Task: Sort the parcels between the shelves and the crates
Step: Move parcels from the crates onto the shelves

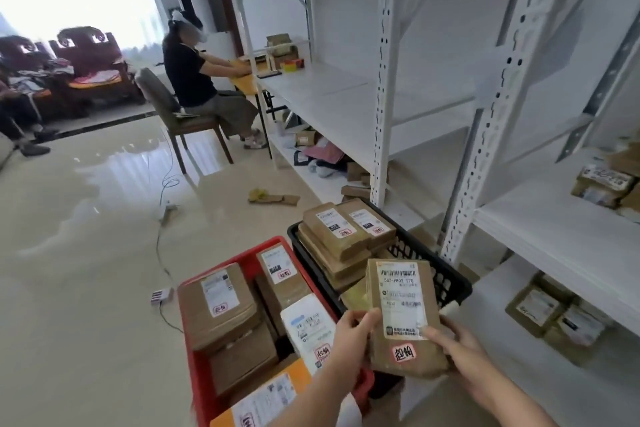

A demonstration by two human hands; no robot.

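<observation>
Over the black crate (pixel 446 274), by the shelves (pixel 540 218): my left hand (pixel 349 336) & right hand (pixel 460 350) each keep a curled grip on one brown parcel (pixel 405 315), label up. Risk, imo: edge-only hold lets it slip back into the crate, or a misread label sends it to the wrong shelf.

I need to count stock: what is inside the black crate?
The black crate holds stacked brown parcels, the top two showing labels. Lower layers and the near corner are hidden by the parcel both hands hold.
</observation>
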